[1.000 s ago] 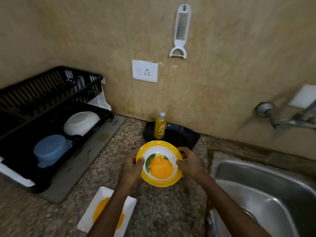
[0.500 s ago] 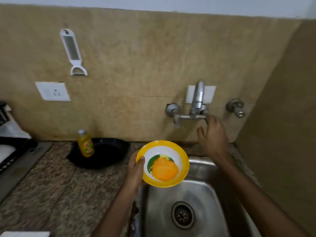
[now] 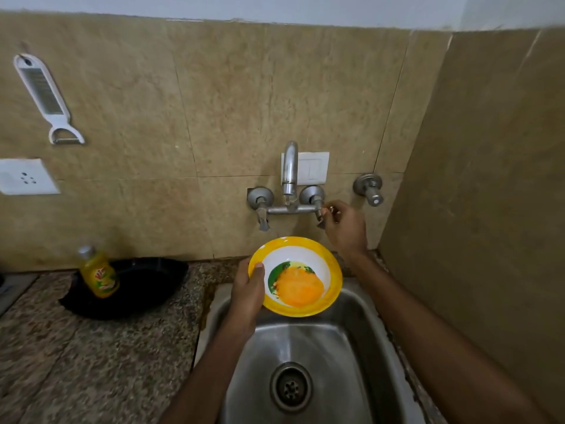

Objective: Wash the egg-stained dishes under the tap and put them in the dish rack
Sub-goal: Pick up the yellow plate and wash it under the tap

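Note:
A yellow-rimmed bowl (image 3: 301, 255) with an orange egg stain in its white centre is held over the steel sink (image 3: 351, 328). My left hand (image 3: 247, 289) grips its left rim, thumb inside the bowl. The wall tap (image 3: 289, 175) stands behind and above the bowl, and no water is visible from its spout. My right hand (image 3: 344, 228) is closed around the tap's right handle (image 3: 319, 214). The dish rack is out of view.
A yellow dish soap bottle (image 3: 99, 275) stands in front of a black pan (image 3: 146, 286) on the granite counter, left of the sink. A second wall valve (image 3: 368, 188) sits right of the tap. A side wall closes in on the right.
The view has swung right from the rack to the sink. The bowl went from both hands to my left hand alone, now over the sink. My right hand reached up and took the tap's right handle.

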